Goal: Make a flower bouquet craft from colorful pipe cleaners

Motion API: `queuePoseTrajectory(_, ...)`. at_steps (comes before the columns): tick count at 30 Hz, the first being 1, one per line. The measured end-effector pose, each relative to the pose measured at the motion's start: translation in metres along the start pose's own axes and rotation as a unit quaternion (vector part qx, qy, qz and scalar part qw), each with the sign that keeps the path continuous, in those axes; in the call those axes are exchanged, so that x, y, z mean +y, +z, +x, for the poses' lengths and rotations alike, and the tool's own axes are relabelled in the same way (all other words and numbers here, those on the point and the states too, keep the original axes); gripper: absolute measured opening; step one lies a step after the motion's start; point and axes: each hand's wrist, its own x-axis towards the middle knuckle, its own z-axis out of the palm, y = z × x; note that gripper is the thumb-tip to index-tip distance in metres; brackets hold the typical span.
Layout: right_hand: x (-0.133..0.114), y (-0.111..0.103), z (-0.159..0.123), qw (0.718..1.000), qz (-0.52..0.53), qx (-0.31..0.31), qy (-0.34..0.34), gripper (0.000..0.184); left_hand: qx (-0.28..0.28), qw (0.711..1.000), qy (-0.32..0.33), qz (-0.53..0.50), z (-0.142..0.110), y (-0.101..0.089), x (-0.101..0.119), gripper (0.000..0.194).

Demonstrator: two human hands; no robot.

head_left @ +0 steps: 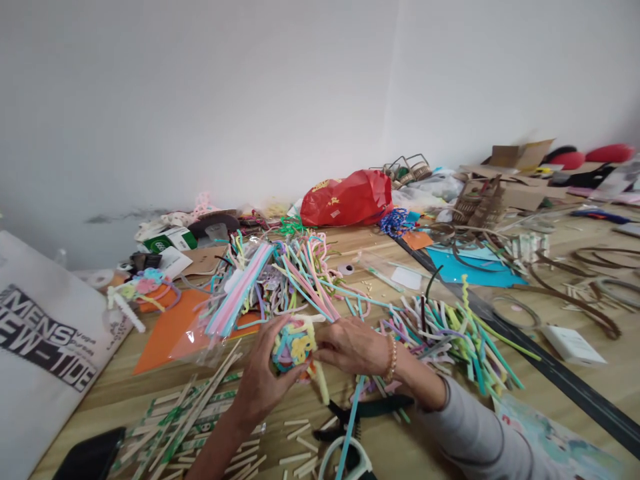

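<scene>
left hand and right hand boxed in: loose pipe cleaners crowd the way ahead and rightward, wooden sticks block the left, pliers lie below; bare tabletop offers passage beyond the pliers, under the right forearm.

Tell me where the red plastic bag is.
In the head view, the red plastic bag lies at the wooden table's far edge against the white wall, behind the heap of pipe cleaners and left of a blue beaded loop.
</scene>
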Motion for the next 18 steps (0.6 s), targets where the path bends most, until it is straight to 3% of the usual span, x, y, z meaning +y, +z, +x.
queuePoseTrajectory(3,0.004,0.003,0.002,0.998,0.068,0.01,-0.007,0.024,0.005,0.999,0.015,0.032,0.002,-0.001,0.002,0.064)
queuePoseTrajectory(7,0.009,0.011,0.005,0.991,0.13,-0.011,-0.018,0.023,0.024,0.997,-0.012,0.067,-0.001,-0.002,0.006,0.063)
queuePoseTrajectory(13,0.011,0.017,0.008,0.99,0.128,-0.051,-0.036,0.018,0.053,0.995,-0.033,0.074,-0.01,-0.001,0.007,0.066)
queuePoseTrajectory(18,0.016,0.01,0.005,0.994,0.096,-0.058,-0.008,0.021,0.052,0.996,-0.065,0.032,-0.014,0.001,0.006,0.066)
